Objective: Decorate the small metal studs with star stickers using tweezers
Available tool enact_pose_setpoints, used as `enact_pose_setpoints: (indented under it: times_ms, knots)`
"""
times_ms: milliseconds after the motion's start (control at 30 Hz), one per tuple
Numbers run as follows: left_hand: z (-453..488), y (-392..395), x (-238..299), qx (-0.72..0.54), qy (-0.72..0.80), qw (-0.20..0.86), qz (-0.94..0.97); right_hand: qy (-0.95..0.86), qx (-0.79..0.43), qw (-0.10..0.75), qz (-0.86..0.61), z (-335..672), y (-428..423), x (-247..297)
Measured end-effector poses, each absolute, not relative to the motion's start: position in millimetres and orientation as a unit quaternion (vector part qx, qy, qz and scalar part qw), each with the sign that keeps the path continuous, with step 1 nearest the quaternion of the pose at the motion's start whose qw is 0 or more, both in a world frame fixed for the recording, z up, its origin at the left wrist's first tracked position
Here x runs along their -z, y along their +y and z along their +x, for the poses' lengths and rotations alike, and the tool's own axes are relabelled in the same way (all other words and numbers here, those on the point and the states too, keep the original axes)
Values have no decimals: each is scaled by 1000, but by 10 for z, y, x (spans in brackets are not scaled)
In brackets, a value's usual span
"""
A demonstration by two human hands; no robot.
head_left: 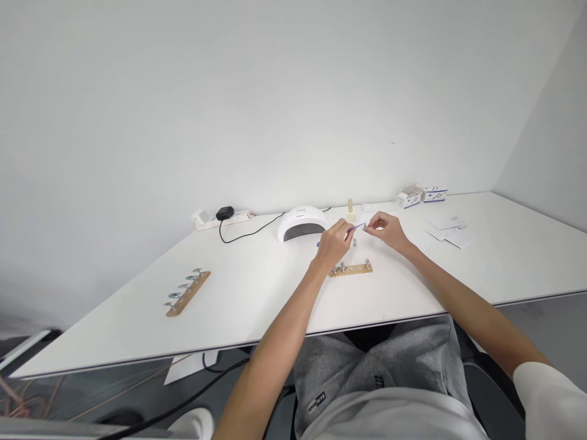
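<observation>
Over the white table (257, 293), my left hand (334, 243) is closed around a thin purple stick-like tool (356, 227) whose tip points right. My right hand (387, 230) pinches a tiny pale item I cannot make out, held against that tip. Just below both hands lies a small wooden strip (352, 269) carrying a few metal stands. A small silver stand (354, 243) sits between the hands on the table.
A white dome-shaped lamp (301, 223) stands behind my hands, its cable running to a power strip (224, 218). A second wooden strip (188, 293) with several metal stands lies at the left. A small yellowish bottle (350, 209), small boxes (420, 195) and papers (447, 231) are at the right.
</observation>
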State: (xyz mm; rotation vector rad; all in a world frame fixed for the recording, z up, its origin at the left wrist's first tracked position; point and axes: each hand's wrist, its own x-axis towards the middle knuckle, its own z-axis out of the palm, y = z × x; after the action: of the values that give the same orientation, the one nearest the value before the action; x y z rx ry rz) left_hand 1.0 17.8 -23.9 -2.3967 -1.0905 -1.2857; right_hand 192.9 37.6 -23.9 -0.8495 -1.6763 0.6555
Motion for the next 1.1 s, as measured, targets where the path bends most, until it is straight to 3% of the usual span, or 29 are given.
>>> enact_pose_setpoints:
  times_ms: [1100]
  knots:
    - [39, 144, 216, 417, -339, 272, -798, -727, -212, 550, -353, 1910, 390, 239]
